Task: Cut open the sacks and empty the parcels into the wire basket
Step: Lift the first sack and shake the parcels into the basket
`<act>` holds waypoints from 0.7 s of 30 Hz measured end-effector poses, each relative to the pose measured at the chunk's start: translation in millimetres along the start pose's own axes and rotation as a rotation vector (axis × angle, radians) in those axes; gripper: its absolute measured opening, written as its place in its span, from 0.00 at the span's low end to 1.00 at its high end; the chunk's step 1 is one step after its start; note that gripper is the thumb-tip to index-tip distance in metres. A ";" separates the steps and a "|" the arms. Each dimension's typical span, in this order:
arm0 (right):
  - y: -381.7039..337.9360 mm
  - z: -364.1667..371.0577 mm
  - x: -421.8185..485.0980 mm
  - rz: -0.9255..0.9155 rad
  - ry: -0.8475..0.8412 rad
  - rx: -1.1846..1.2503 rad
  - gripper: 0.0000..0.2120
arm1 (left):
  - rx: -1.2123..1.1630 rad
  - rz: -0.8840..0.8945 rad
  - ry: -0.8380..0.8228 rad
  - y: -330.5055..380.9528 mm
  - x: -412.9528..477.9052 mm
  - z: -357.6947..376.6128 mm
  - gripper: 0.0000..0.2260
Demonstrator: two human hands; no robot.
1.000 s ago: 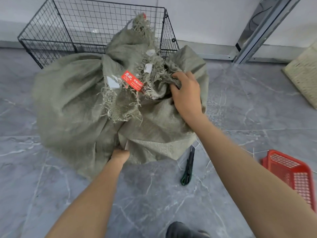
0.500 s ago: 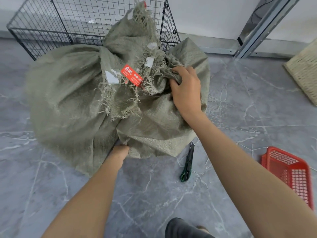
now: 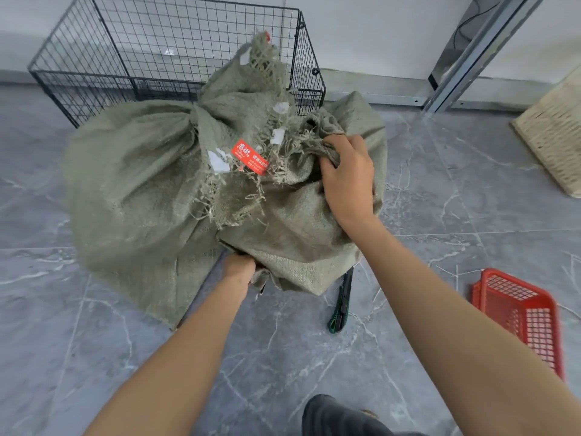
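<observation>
A big grey-green woven sack [image 3: 135,190] with a frayed, torn top and a red label [image 3: 250,157] lies bunched on the floor, its upper part leaning on the black wire basket [image 3: 103,36] behind it. My right hand [image 3: 347,180] grips a fold of the frayed top edge. My left hand [image 3: 239,269] grips the sack's lower edge, its fingers hidden in the cloth. No parcels show. A green-handled utility knife [image 3: 341,306] lies on the floor just below the sack, partly under its corner.
A red plastic basket [image 3: 522,313] sits on the floor at the right. A woven wicker box [image 3: 553,133] stands at the far right, and a metal rail [image 3: 471,51] slants up the wall. Grey marble tiles [image 3: 94,357] spread around.
The sack has shifted a little toward the wire basket under both hands' grip; the left hand now bunches the lower edge more tightly. The knife stays put.
</observation>
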State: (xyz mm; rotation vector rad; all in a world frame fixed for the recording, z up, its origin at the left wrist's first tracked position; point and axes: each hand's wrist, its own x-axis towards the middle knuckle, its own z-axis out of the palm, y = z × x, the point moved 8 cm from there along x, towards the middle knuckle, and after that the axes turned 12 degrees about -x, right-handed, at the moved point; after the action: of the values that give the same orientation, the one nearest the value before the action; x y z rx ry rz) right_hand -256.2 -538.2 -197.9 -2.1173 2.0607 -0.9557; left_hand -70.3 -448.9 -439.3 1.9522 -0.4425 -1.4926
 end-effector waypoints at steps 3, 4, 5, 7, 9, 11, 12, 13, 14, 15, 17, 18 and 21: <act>4.4 -17.9 4.1 0.061 0.019 0.014 0.13 | 0.005 0.028 0.041 10.4 -17.8 -6.8 0.13; 4.8 -25.8 5.2 0.082 0.024 0.017 0.13 | 0.024 0.041 0.051 15.1 -27.0 -8.4 0.13; 4.5 -35.2 5.9 0.099 0.033 0.023 0.13 | 0.044 0.050 0.065 20.2 -38.0 -10.3 0.13; 0.9 -58.4 7.4 0.126 0.050 0.036 0.13 | 0.063 0.065 0.093 31.0 -59.7 -15.7 0.14; -5.6 -87.8 11.3 0.150 0.067 0.034 0.12 | 0.075 0.089 0.092 48.4 -86.0 -19.7 0.13; -15.1 -121.8 17.0 0.179 0.088 0.035 0.12 | 0.083 0.126 0.078 71.5 -114.6 -24.0 0.11; -21.1 -139.7 20.6 0.197 0.097 0.036 0.12 | 0.093 0.140 0.060 83.8 -129.6 -26.0 0.10; -28.2 -157.8 25.0 0.212 0.106 0.035 0.13 | 0.107 0.148 0.041 96.9 -145.7 -28.9 0.08; -36.7 -175.7 30.5 0.223 0.113 0.033 0.13 | 0.122 0.154 0.030 109.9 -160.7 -33.1 0.08; -46.6 -193.4 37.1 0.229 0.116 0.032 0.13 | 0.140 0.157 0.025 123.2 -175.5 -38.4 0.08; -68.3 -227.3 52.8 0.237 0.113 0.029 0.13 | 0.189 0.168 0.020 152.0 -205.8 -50.2 0.07; -79.8 -244.0 61.3 0.240 0.112 0.024 0.13 | 0.203 0.178 0.017 167.6 -221.4 -55.9 0.08; -118.2 -293.0 88.6 0.237 0.118 0.017 0.12 | 0.219 0.191 0.028 217.5 -267.0 -78.6 0.07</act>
State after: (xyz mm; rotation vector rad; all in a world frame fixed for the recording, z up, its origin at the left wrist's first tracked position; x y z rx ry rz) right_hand -286.8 -493.0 125.6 -1.7954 2.2834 -1.0810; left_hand -52.1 -426.0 -87.3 2.0287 -0.7861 -1.3406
